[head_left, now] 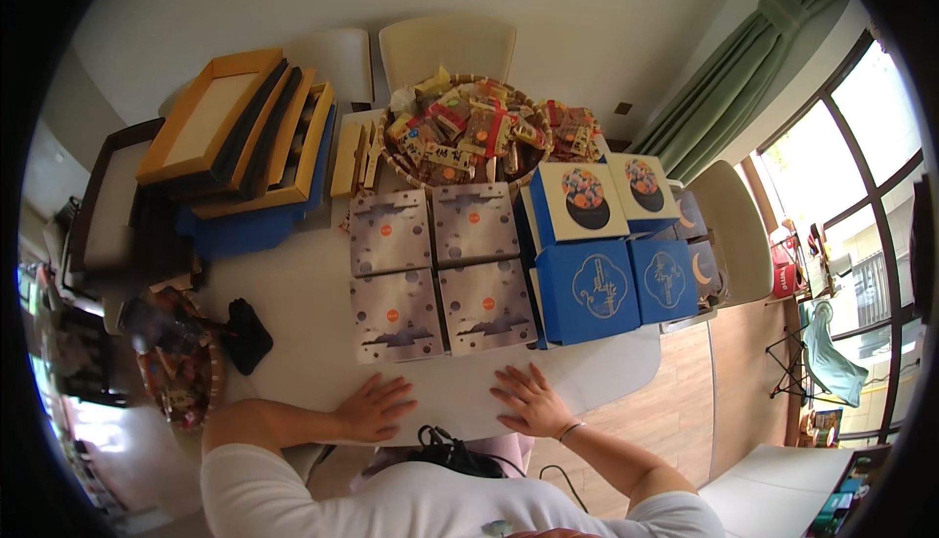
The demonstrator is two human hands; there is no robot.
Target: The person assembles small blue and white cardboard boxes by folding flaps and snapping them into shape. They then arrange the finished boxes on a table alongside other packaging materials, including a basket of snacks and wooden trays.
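My left fingers point(393, 391) and right fingers point(520, 387) lie spread on the white tabletop point(293, 318), well apart, near a two-by-two block of planet-patterned boxes point(391, 235). Right of those stand blue boxes point(589, 291) and cream boxes point(572, 202). Beyond, a round wicker basket point(396, 168) brims with wrapped snacks point(484, 132); yellow box trays point(241, 113) are stacked at far left.

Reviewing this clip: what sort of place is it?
Most likely a home, perhaps its dining area. White chairs stand by a white table, and a tied-back green curtain hangs beside a large dark-framed window.
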